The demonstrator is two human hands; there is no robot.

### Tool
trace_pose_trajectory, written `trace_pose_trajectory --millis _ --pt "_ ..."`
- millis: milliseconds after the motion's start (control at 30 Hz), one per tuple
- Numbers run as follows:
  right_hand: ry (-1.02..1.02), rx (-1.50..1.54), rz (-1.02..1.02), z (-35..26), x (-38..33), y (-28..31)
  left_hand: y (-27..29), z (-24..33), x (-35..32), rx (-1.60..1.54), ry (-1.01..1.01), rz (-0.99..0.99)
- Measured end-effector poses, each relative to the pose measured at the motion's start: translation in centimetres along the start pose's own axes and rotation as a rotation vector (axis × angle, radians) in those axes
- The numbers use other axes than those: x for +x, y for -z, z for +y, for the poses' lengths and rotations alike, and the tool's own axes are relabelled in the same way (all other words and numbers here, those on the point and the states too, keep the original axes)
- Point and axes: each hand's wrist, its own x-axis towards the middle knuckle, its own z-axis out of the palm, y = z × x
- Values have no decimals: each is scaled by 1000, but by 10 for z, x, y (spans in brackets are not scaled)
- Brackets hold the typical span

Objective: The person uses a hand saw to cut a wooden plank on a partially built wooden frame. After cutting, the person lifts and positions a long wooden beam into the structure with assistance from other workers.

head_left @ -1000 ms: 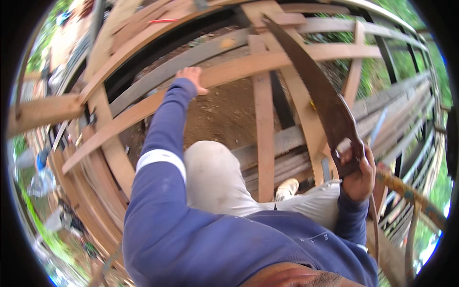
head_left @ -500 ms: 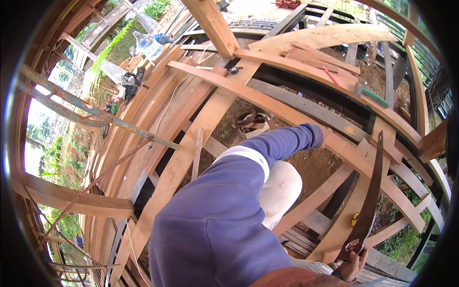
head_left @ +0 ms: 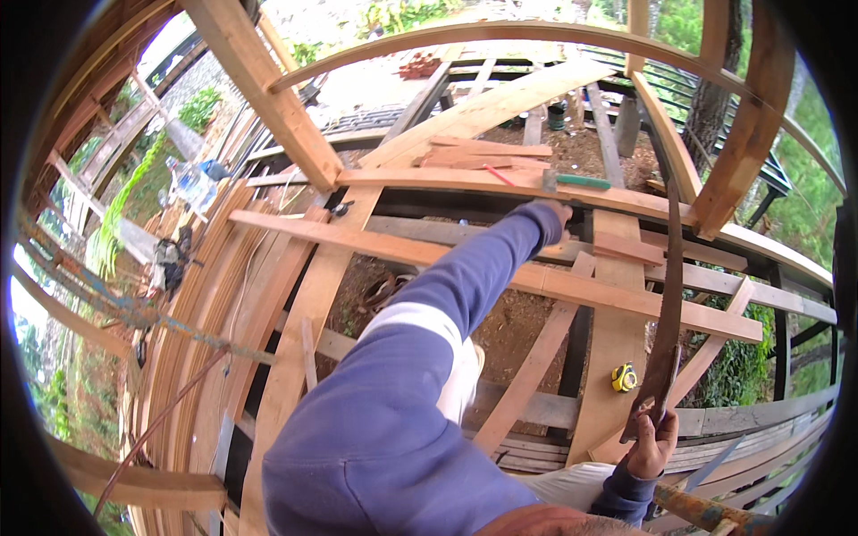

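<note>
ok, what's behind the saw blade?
The long narrow board passes behind the blade of the saw, showing on both sides. The yellow tape measure lies clear to its left. Whatever sits directly behind the blade is covered.

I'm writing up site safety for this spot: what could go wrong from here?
The right hand holds the saw with its long blade bare; it might snag on nearby timber or nick the person.

The left hand is close to the green-handled tool, which a bump could dislodge.

The yellow tape measure lies loose on a plank and could be knocked off.
</note>
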Motion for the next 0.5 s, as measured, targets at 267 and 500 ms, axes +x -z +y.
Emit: trace_pose_trajectory --millis 267,500 --pt "-85 -343 56 1 -17 -1 -171 -140 39 -145 -58 -298" --pt "-208 -423 224 -13 -59 6 -177 -130 -11 126 163 -286"
